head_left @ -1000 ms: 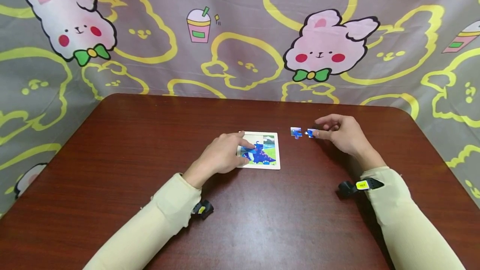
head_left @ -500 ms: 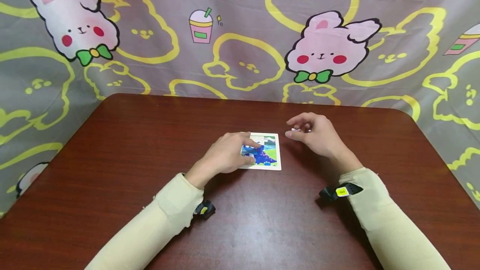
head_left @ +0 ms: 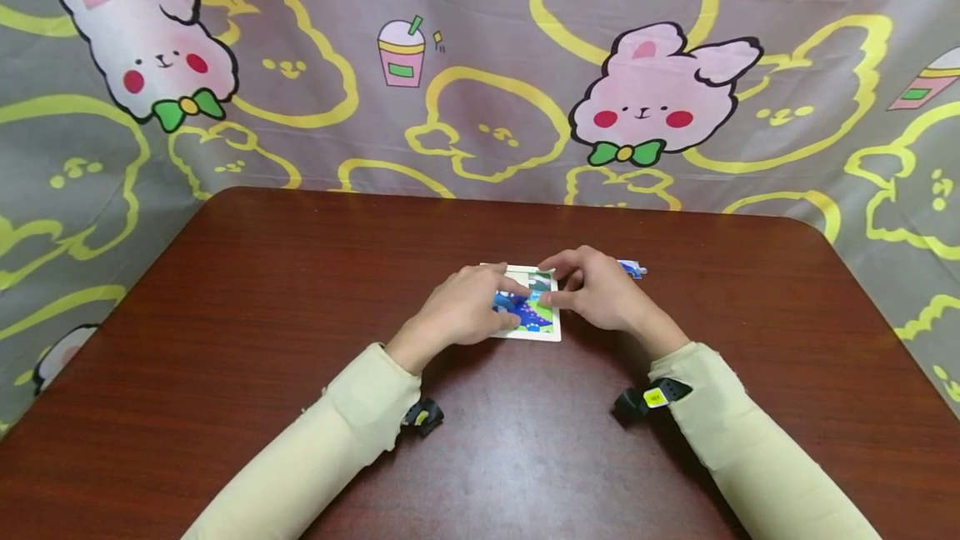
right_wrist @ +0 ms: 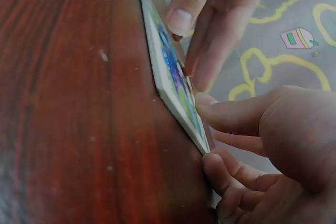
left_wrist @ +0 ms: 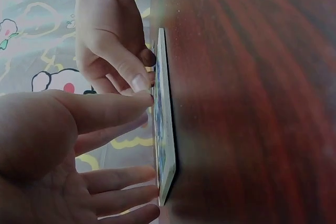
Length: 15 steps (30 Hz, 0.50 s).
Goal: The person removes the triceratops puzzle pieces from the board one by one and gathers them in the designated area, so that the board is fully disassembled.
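A jigsaw puzzle point(head_left: 528, 319) in a white frame lies on the table, showing a blue dinosaur on green. Across its left part is my left hand point(head_left: 467, 307), fingers and thumb fairly straight, tips at the picture's face. My right hand point(head_left: 603, 290) is at the right edge, its thumb point(right_wrist: 205, 101) on the picture and its curled index finger point(right_wrist: 212, 166) at the frame's corner, so it grips the rim there. Whether a loose piece is under those fingers cannot be seen. One blue jigsaw piece point(head_left: 636, 269) shows just behind the right hand, partly covered.
The brown wooden table point(head_left: 300, 290) extends around the puzzle on every side. A grey curtain point(head_left: 480, 15) printed with yellow outlines and rabbits hangs behind it. Each sleeve carries a black strap point(head_left: 633, 403).
My right hand has moved left, from the loose pieces to the puzzle's right edge. The left hand has slid slightly right across the picture. Only one loose piece is visible, where two showed before.
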### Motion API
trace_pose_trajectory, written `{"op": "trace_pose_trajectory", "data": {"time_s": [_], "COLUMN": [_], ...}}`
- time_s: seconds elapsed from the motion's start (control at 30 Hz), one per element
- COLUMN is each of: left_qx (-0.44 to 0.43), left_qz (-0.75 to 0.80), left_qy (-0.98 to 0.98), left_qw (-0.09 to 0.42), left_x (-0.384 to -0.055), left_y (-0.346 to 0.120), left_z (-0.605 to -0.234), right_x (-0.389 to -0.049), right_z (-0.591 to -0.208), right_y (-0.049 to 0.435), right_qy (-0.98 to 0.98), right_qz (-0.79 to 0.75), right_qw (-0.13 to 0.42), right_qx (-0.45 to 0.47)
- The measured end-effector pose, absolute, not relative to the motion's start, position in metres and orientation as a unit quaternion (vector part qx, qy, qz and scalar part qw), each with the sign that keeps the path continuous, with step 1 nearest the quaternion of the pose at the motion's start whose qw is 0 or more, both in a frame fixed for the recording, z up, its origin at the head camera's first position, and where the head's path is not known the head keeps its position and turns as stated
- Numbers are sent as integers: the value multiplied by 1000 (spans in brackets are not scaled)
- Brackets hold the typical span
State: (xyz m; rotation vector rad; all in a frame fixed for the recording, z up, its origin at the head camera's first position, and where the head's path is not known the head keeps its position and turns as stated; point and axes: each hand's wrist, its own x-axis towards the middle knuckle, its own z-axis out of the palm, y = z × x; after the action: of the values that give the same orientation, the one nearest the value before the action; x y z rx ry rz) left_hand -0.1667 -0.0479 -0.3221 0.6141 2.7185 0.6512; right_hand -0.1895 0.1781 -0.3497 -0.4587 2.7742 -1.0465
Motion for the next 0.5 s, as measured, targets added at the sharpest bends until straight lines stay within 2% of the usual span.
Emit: {"op": "trace_pose_trajectory", "data": {"time_s": [0.5], "left_qx": [210], "left_qz": [181], "left_qy": [949], "left_qw": [149], "left_x": [-166], "left_y": [-43], "left_z": [-324], "right_x": [-187], "right_z": [-351], "right_y": [173], "right_qy": [929], "right_qz": [-327], "right_qw": [61], "right_qx": [-160]}}
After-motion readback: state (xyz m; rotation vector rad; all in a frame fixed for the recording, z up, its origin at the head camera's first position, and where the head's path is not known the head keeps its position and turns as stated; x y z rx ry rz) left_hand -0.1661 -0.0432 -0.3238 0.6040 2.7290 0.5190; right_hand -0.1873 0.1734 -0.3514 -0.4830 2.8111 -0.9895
